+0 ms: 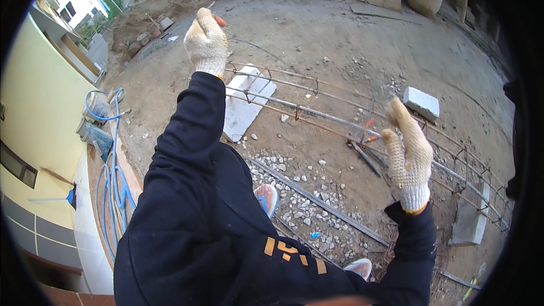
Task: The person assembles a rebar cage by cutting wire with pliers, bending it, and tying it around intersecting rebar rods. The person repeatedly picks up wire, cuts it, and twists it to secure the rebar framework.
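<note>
Both my hands wear cream knitted gloves. My left hand (205, 42) is raised past the left end of a rebar cage (334, 118), its fingers closed. A bare orange-brown fingertip or thumb shows at its side, and a thin sliver pokes out above; what it holds is hidden. My right hand (409, 156) hovers over the cage's right half with fingers apart, slightly blurred, nothing visible in it. The cage is long thin bars joined by square stirrups. It rests across a pale block (243, 114) on the left and a grey block (471, 215) on the right.
Hand tools with red and dark handles (367, 158) lie on the dirt under the cage. A white block (421, 103) sits beyond it. Loose gravel (309, 207) and long metal bars (317, 199) lie by my feet. Blue hose (116, 181) and buckets (96, 136) line the left wall.
</note>
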Demonstrator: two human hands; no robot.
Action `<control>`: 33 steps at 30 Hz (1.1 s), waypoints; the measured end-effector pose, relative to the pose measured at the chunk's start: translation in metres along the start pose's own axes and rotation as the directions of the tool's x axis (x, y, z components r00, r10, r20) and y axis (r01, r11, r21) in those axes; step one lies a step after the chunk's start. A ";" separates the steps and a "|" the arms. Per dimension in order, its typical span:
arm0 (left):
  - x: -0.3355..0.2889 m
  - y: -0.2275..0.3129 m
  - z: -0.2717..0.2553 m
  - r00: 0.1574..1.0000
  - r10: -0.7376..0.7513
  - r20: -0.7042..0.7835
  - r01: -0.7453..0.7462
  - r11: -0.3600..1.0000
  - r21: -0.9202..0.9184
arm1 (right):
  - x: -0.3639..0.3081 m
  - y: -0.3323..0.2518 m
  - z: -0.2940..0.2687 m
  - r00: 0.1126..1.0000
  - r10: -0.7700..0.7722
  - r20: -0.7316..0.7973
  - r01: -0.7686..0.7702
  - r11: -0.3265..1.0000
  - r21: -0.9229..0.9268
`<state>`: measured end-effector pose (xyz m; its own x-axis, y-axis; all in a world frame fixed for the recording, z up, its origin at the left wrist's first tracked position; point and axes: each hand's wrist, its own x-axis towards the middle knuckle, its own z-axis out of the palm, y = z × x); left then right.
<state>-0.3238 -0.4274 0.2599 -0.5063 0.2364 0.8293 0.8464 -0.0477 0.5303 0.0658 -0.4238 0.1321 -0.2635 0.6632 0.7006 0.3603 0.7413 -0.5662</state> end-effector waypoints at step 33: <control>0.002 -0.030 0.011 0.931 0.354 0.092 -0.344 0.933 -0.107 | -0.057 -0.016 -0.082 0.395 -0.621 0.677 -0.207 0.658 0.724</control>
<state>-0.3484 -0.4149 0.2441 -0.1566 0.2920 0.9435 0.9462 -0.2293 0.2281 0.1482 -0.4816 0.1367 -0.9338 -0.1288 0.3339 -0.3562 0.4250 -0.8321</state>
